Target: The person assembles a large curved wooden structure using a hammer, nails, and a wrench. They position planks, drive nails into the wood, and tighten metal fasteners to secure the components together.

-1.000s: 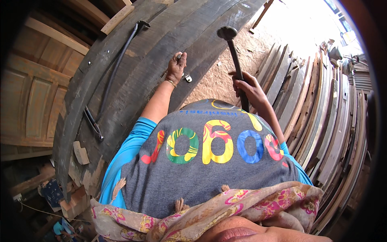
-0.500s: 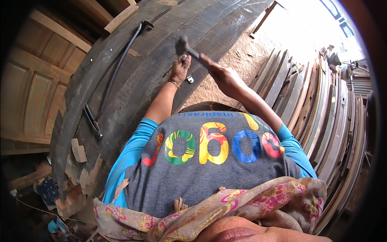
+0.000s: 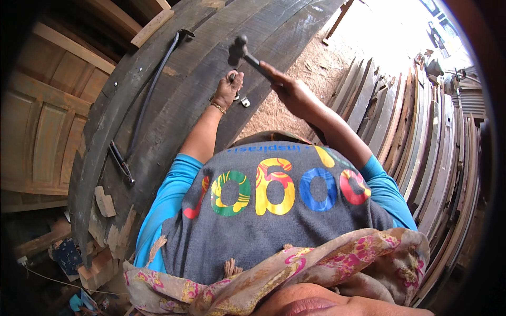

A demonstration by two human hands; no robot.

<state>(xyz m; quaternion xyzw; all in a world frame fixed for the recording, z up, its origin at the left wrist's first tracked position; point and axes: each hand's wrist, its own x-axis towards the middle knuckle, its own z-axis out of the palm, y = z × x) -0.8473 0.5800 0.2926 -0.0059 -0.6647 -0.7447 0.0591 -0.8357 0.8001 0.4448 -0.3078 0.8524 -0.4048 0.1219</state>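
My right hand (image 3: pixel 295 95) is closed round the handle of a hammer (image 3: pixel 253 62), its dark head raised over the far side of my left hand. My left hand (image 3: pixel 228 88) is closed round a short dark metal rod (image 3: pixel 232 77), whose top end pokes out of the fist. The rod's lower end is hidden, so its kind does not show. Beneath both hands lies a broad dark plank surface (image 3: pixel 195 89). Close beside my left hand rests a small shiny metal piece (image 3: pixel 245 101).
A long dark pry bar (image 3: pixel 158 79) lies on the planks to the left, with pincers (image 3: pixel 122 164) near its lower end. Wood offcuts (image 3: pixel 105 202) sit nearer. Panelled doors (image 3: pixel 45 126) stand at far left. Stacked boards (image 3: pixel 416 142) fill the right, beside sawdust-covered ground (image 3: pixel 274 113).
The hammer head has lifted away from the rod in my left hand. The whole view has shifted slightly; both hands keep their holds.
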